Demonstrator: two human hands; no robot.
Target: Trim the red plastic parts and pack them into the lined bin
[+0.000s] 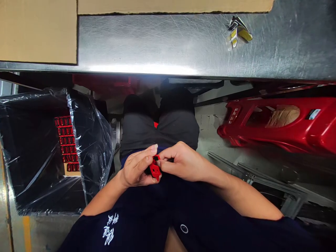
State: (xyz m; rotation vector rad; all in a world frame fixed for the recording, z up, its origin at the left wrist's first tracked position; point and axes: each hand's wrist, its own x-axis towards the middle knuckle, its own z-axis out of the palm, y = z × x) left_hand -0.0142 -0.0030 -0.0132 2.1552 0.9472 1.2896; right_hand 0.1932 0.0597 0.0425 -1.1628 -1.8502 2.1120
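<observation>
A small red plastic part (155, 169) with a square opening near its top sits between my hands, in front of my dark shirt. My left hand (136, 169) grips it from the lower left, its thumb lying along the side of the part. My right hand (181, 162) pinches the upper edge with its fingertips. The part's far side is partly hidden by my fingers. Beyond the hands are my dark grey trouser legs (157, 131).
Black plastic-wrapped stock (89, 147) with rows of red parts (65, 143) stands at the left. A large glossy red moulded shell (278, 122) lies at the right, above a metal frame (254, 175). Overhead is a steel table edge (136, 45) with cardboard (36, 31) and a yellow-white scrap (237, 31).
</observation>
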